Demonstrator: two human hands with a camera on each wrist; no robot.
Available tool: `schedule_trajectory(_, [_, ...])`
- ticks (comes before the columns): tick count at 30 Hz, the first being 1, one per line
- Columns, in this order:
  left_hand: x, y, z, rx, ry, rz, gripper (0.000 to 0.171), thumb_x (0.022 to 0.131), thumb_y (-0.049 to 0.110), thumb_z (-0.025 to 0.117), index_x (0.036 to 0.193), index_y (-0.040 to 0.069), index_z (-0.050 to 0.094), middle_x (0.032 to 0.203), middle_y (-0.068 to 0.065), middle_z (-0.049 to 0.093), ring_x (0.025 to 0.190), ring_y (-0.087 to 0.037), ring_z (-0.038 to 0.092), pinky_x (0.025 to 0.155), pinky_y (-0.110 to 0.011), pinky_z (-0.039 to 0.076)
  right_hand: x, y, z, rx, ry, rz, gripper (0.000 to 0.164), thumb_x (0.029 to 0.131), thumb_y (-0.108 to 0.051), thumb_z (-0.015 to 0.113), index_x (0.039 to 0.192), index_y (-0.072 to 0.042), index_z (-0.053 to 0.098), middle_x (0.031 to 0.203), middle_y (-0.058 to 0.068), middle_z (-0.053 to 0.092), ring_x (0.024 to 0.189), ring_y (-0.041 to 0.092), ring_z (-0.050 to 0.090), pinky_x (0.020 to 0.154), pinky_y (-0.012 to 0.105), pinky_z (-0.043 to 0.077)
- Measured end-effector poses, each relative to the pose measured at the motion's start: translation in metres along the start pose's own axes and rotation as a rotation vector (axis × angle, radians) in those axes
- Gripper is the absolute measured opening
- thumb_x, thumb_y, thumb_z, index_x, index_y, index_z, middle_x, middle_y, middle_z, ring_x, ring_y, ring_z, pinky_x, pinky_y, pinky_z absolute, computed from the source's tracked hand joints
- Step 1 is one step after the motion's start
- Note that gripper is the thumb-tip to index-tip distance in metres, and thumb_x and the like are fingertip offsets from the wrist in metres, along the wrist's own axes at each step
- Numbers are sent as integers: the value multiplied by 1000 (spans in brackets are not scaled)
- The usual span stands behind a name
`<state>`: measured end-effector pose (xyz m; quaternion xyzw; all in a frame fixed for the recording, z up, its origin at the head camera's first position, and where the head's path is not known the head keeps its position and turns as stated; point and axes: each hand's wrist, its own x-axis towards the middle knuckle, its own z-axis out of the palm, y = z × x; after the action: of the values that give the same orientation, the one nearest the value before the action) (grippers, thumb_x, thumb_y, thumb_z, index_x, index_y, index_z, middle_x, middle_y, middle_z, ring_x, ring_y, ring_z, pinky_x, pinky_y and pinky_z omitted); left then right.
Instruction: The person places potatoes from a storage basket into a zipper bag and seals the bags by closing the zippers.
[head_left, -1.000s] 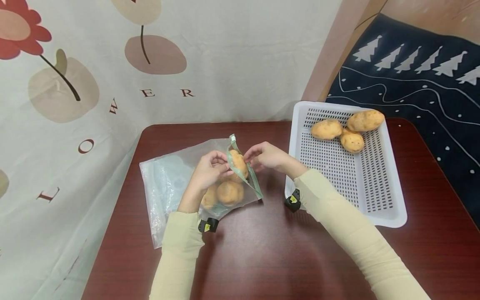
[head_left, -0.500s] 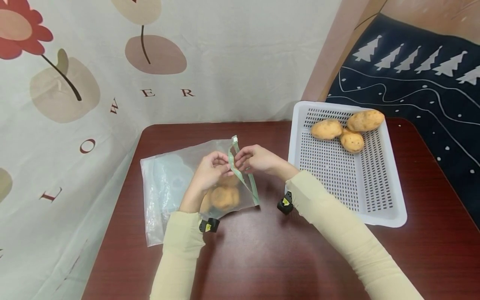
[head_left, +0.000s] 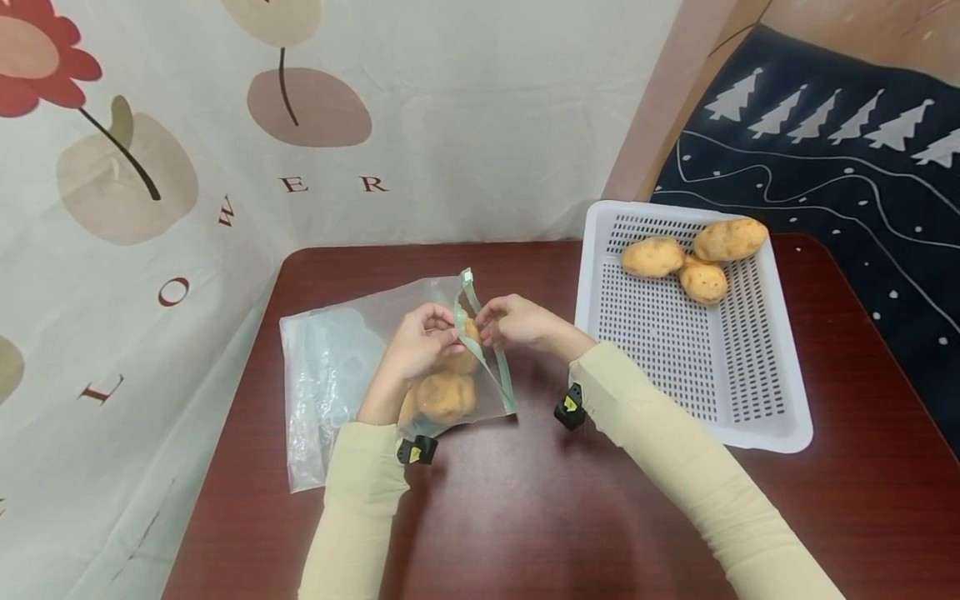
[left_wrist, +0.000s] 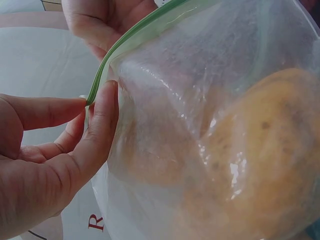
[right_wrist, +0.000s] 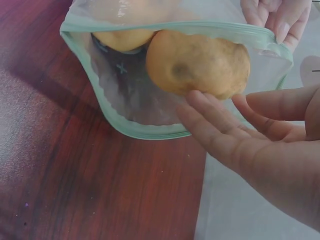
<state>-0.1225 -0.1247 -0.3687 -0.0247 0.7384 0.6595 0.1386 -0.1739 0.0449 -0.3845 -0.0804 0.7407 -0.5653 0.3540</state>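
Note:
A clear zip bag (head_left: 360, 333) with a green zip edge lies on its side, several potatoes inside. My left hand (head_left: 420, 340) pinches the upper lip of its mouth between thumb and fingers; the left wrist view shows the green zip strip (left_wrist: 131, 37) in that pinch. My right hand (head_left: 521, 321) is at the open mouth. In the right wrist view its extended fingers (right_wrist: 220, 120) reach over the lower lip, fingertips right at a potato (right_wrist: 200, 62) just inside. Another potato (right_wrist: 125, 39) shows deeper in the bag.
A white perforated basket (head_left: 783, 367) stands to the right with three potatoes (head_left: 652, 257) at its far end. Bag and basket are on a dark red wooden table (head_left: 525, 517). A printed curtain (head_left: 480, 125) hangs along the back edge.
My right hand has moved left, from beside the potato at the mouth to the opening, and that potato has gone deeper into the bag. My left hand keeps its pinch.

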Motion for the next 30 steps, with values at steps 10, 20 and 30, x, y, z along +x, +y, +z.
schedule_trajectory(10, [-1, 1, -1, 21, 4, -9, 14, 87, -12, 47, 100, -13, 45, 87, -14, 49, 68, -11, 58, 71, -26, 59, 1, 4, -1, 11, 52, 61, 34, 82, 14, 38, 114, 9, 49, 96, 22, 55, 94, 35, 55, 86, 53, 50])
schedule_trajectory(20, [-2, 1, 0, 22, 5, -32, 14, 87, -12, 47, 100, -13, 44, 88, -15, 47, 67, -12, 58, 73, -29, 59, 1, 8, -2, 16, 80, 88, 33, 81, 13, 42, 113, 9, 50, 100, 21, 55, 93, 32, 56, 75, 43, 56])
schedule_trajectory(30, [-1, -1, -1, 22, 10, -37, 13, 87, -12, 47, 100, -13, 44, 86, -16, 46, 67, -13, 57, 73, -29, 59, -2, 8, -5, 56, 82, 81, 33, 82, 12, 41, 114, 10, 49, 104, 22, 54, 95, 36, 54, 79, 46, 55])
